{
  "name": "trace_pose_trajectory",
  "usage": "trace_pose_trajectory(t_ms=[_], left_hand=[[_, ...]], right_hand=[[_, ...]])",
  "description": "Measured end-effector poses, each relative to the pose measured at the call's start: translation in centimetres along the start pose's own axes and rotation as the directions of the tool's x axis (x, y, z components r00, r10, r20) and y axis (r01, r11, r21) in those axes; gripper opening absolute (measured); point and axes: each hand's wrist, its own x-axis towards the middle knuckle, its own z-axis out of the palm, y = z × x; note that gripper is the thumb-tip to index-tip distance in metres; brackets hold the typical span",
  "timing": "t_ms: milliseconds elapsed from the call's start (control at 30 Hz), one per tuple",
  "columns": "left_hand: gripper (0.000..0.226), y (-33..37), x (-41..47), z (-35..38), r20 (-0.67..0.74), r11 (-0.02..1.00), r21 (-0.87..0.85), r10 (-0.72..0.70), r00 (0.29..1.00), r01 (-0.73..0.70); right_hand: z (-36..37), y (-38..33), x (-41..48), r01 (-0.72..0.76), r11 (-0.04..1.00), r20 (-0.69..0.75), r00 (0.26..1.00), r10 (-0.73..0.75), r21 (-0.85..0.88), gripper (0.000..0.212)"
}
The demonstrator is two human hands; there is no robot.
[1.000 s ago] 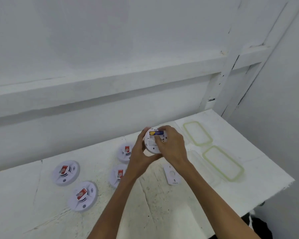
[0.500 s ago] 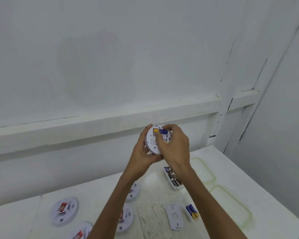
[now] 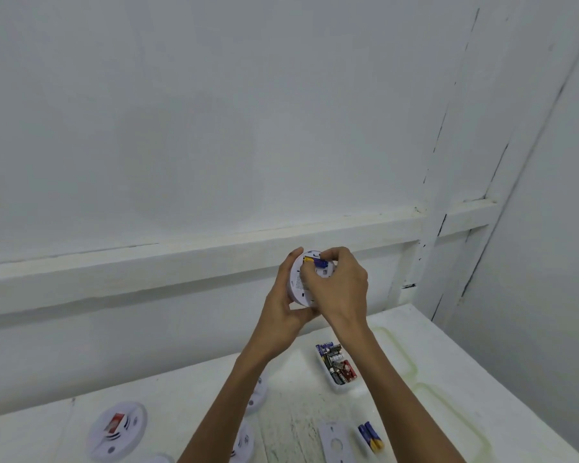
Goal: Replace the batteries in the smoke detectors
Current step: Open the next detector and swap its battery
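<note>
The right hand (image 3: pixel 340 282) pinches a blue-and-yellow battery (image 3: pixel 316 262) at the back of the smoke detector (image 3: pixel 298 287), which the left hand (image 3: pixel 283 307) grips, raised above the bench (image 3: pixel 188 396). Best to brace the detector and press the battery flat, poles matched.

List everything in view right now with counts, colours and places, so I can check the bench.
held smoke detector: one, white, raised before the wall
battery: one, blue and yellow, at the held detector's top
table smoke detectors: four, white, on the table's left and middle, partly hidden
battery tray: one, white, mixed batteries inside, mid-table
loose batteries: two, blue and yellow, side by side, near edge
cover plate: one, white, left of the loose batteries
lids: two, clear with greenish rims, table's right
table: one, white
left hand: grips the held smoke detector
right hand: pinches the battery
</note>
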Motion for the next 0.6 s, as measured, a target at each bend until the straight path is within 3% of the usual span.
trace_pose_trajectory(t_ms=[400, 600], left_hand=[[0.083, 0.8, 0.9, 1.4, 0.000, 0.999, 0.002, 0.044, 0.999, -0.044], [0.085, 1.0, 1.7, 1.5, -0.003, 0.997, 0.022, 0.074, 0.997, -0.074]], right_hand=[[-1.1, -0.3, 1.2, 0.030, 0.999, -0.046, 0.999, -0.029, 0.024, 0.034], [-1.0, -0.9, 2.2, 0.123, 0.989, 0.012, 0.992, -0.122, -0.084, 0.031]])
